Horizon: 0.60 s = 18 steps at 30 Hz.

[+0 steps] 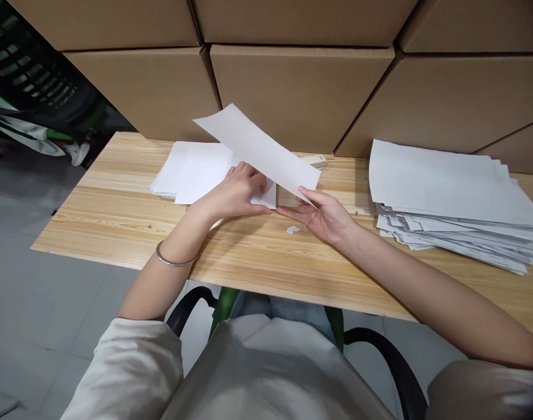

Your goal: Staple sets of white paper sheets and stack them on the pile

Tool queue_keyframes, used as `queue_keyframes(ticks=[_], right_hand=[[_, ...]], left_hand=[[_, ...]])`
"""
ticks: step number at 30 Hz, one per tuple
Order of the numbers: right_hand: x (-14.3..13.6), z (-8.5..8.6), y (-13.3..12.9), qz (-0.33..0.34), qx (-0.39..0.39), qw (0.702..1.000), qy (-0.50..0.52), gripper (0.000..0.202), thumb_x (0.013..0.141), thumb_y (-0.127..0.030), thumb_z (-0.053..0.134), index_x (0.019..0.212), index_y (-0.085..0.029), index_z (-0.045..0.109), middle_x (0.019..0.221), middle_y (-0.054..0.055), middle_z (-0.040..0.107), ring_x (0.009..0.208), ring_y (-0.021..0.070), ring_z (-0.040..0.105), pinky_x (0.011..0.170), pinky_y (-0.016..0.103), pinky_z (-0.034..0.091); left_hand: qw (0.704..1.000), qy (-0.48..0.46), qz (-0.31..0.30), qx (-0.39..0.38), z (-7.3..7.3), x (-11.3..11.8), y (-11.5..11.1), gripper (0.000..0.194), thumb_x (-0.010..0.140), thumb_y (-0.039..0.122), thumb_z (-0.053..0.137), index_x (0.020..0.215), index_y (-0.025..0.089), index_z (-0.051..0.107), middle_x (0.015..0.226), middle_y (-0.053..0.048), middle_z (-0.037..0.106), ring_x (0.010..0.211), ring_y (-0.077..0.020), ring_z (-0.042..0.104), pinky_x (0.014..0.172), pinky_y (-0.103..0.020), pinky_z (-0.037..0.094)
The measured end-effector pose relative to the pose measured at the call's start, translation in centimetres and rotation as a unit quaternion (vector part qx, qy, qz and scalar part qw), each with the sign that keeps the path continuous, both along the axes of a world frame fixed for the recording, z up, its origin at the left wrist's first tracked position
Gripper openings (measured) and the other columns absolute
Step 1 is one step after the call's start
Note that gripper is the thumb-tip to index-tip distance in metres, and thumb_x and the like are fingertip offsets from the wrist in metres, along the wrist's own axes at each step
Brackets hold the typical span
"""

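A white paper sheet [264, 149] is lifted at a slant above the wooden table. My right hand [321, 213] pinches its lower right corner between thumb and fingers, with one finger stretched toward the left. My left hand [237, 189] rests on a small stack of white paper [198, 169], its thumb stretched along the stack's near edge and its other fingers curled under the lifted sheet. Whether those fingers grip any paper is hidden. Small white scraps [292, 230] lie on the table just below my right hand.
A tall, uneven pile of white paper [445, 186] lies at the right. Cardboard boxes [288, 93] line the back of the wooden table [117, 198]. A pale object [316, 161] lies behind the lifted sheet. A person's shoe [77, 153] shows at the far left.
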State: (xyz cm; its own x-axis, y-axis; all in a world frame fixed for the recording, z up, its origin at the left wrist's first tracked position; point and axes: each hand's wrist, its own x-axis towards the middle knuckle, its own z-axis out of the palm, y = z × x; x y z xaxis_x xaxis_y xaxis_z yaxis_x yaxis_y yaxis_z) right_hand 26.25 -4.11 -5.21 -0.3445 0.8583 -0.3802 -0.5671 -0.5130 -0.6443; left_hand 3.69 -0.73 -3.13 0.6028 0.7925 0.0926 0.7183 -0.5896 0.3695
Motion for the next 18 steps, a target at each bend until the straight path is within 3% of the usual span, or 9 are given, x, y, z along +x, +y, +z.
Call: queue_keyframes(ticks=[5,11,15,18], right_hand=[[0.0,0.2,0.0,0.003,0.005,1.0,-0.016,0.008,0.088,-0.014,0.064,0.094,-0.019,0.068,0.073,-0.005,0.07,0.069,0.0119,0.066,0.106,0.047,0.055],[-0.2,-0.3,0.3,0.009,0.021,1.0,-0.004,0.008,0.088,-0.015,0.066,0.095,-0.019,0.069,0.077,-0.005,0.073,0.059,0.0097,0.06,0.102,0.048,0.057],[-0.4,-0.7,0.6,0.004,0.024,1.0,0.002,0.011,0.086,-0.015,0.067,0.097,-0.02,0.069,0.094,-0.002,0.077,0.073,0.0121,0.068,0.103,0.047,0.057],[-0.8,-0.9,1.0,0.0,0.024,1.0,0.002,0.012,0.085,-0.016,0.068,0.096,-0.021,0.069,0.093,-0.002,0.078,0.084,0.0148,0.071,0.103,0.047,0.057]], left_hand=[[1.0,-0.016,-0.001,-0.006,-0.1,0.0,0.0,0.058,0.074,0.041,0.08,0.121,0.013,0.061,0.138,-0.021,0.054,0.131,-0.0418,0.046,0.11,-0.059,0.037],[1.0,-0.026,-0.007,-0.005,-0.2,-0.2,0.0,0.054,0.076,0.042,0.078,0.12,0.015,0.062,0.14,-0.019,0.055,0.131,-0.0401,0.047,0.109,-0.057,0.038],[1.0,-0.004,-0.004,-0.002,0.0,-0.1,-0.1,0.052,0.077,0.043,0.077,0.118,0.015,0.063,0.134,-0.019,0.058,0.126,-0.0394,0.049,0.105,-0.055,0.041],[1.0,0.018,-0.003,0.011,0.1,0.1,-0.2,0.053,0.077,0.048,0.076,0.114,0.013,0.064,0.127,-0.02,0.06,0.121,-0.0397,0.051,0.103,-0.055,0.042]])
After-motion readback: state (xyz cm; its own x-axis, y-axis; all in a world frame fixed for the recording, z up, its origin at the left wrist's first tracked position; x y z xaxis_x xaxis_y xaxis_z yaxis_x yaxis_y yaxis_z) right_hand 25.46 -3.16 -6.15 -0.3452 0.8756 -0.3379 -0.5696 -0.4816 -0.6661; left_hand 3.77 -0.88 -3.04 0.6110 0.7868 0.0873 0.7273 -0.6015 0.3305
